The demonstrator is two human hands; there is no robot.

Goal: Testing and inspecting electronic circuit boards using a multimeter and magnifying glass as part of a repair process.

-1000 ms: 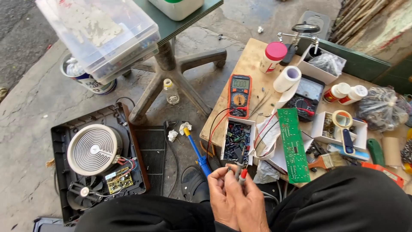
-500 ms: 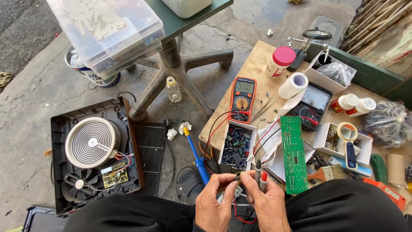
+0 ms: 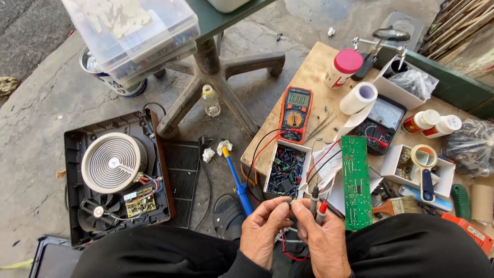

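probes point(image 3: 316, 203) pinched in right hand point(image 3: 321, 239); left hand point(image 3: 262, 231) grips tiny part.

Left hand point(image 3: 265, 229), right hand point(image 3: 321, 239) together, fingertips pinched.

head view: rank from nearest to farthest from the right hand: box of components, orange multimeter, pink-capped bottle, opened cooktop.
From the right hand:
1. Box of components, just ahead of the fingers, slightly left.
2. Orange multimeter, farther ahead on the wooden board.
3. Pink-capped bottle and opened cooktop: too close to call; bottle far ahead, cooktop far left on the floor.
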